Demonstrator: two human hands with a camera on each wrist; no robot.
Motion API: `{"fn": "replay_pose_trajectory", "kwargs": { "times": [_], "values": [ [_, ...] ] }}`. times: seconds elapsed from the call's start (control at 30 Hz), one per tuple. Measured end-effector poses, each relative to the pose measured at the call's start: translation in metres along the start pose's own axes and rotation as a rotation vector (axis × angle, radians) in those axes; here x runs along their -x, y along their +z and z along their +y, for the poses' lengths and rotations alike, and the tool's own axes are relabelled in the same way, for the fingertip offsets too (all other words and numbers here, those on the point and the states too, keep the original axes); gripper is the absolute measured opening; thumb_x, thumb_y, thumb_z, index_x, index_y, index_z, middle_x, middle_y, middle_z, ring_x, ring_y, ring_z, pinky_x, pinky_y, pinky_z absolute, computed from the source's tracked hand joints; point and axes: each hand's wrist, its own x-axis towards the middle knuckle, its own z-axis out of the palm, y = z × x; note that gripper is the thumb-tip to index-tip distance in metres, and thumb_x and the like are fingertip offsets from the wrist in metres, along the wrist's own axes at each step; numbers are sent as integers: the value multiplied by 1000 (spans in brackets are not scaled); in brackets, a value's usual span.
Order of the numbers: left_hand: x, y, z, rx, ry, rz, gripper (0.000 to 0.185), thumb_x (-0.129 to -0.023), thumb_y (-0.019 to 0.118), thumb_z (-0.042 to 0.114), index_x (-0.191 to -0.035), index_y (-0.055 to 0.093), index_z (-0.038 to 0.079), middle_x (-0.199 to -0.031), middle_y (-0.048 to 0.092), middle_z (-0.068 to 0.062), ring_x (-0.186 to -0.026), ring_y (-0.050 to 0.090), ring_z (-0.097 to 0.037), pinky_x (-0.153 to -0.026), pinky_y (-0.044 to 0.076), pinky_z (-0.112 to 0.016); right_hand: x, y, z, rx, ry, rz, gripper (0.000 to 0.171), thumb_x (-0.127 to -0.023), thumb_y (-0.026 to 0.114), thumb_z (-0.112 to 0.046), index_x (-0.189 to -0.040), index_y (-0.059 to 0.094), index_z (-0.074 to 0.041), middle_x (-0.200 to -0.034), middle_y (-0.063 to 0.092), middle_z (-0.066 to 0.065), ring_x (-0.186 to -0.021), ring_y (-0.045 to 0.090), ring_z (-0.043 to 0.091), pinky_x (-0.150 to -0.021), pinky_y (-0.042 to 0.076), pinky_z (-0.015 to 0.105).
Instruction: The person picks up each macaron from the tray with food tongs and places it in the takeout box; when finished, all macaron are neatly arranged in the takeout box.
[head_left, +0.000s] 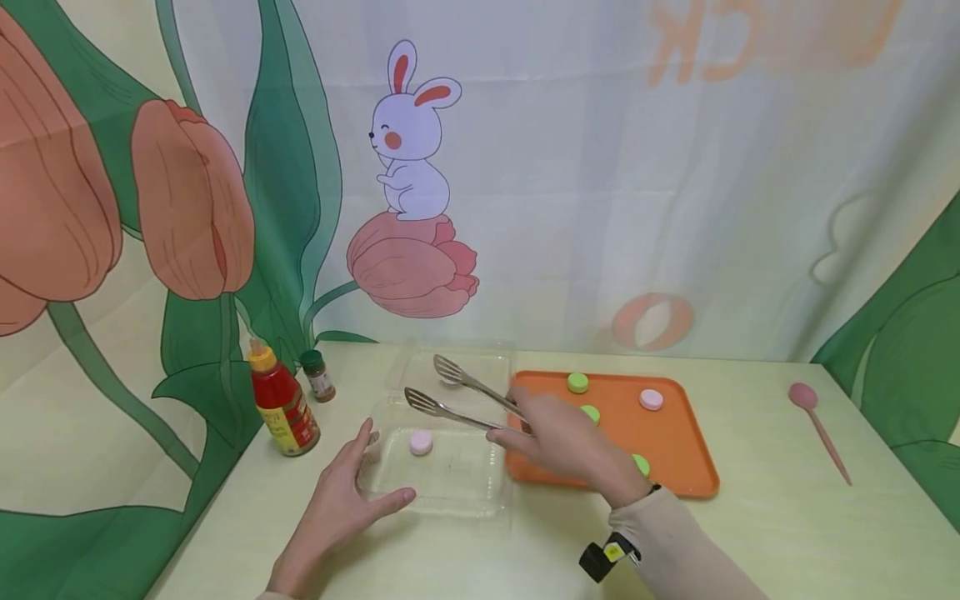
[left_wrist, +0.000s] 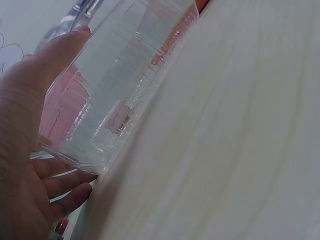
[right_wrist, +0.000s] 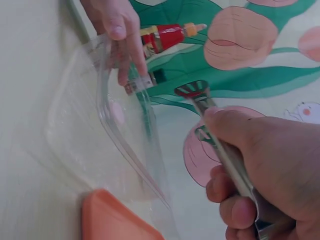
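Note:
A clear plastic clamshell box [head_left: 450, 502] lies with its lid folded back, and one pale pink disc [head_left: 422, 442] sits inside it. My left hand [head_left: 337, 508] is at the box's left side, thumb and fingers spread around its near left corner. Metal tongs [head_left: 453, 414] are gripped in my right hand [head_left: 566, 437], their slotted tips apart above the box with nothing between them. To the right, an orange tray [head_left: 671, 442] carries another pink disc [head_left: 651, 400] and several green discs [head_left: 577, 382], one partly covered by my right wrist.
A red sauce bottle [head_left: 283, 408] and a small green-capped spice jar [head_left: 318, 379] stand left of the box. Far right on the table lies a pink spoon [head_left: 821, 433]. Behind the table hangs a printed curtain [head_left: 555, 208] with a rabbit and tulips.

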Motion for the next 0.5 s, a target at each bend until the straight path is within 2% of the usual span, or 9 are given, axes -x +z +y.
{"fn": "replay_pose_trajectory", "kwargs": {
  "times": [0.2, 0.33, 0.5],
  "values": [
    [-1, 0, 2, -2, -25, -21, 127, -73, 84, 68, -168, 14, 23, -164, 41, -5, -148, 40, -34, -117, 35, -64, 17, -16, 16, -81, 88, 103, 61, -96, 67, -58, -139, 55, -16, -64, 49, -4, -46, 38, 7, -44, 29, 24],
    [0, 0, 4, -2, -52, -32, 127, -73, 84, 69, -168, 13, 24, -164, 40, -4, -150, 38, -34, -117, 34, -65, 31, -27, 28, -120, 124, 170, 57, -93, 69, -61, -132, 55, -22, -69, 51, -2, -49, 41, 10, -44, 33, 25],
    [0, -1, 6, -2, -65, -40, 127, -73, 83, 70, -168, 12, 26, -165, 38, -5, -152, 35, -35, -118, 32, -66, 51, -40, 48, -91, 108, 285, 55, -91, 70, -63, -123, 57, -19, -68, 53, -2, -48, 43, 10, -43, 36, 26]
  ]
}}
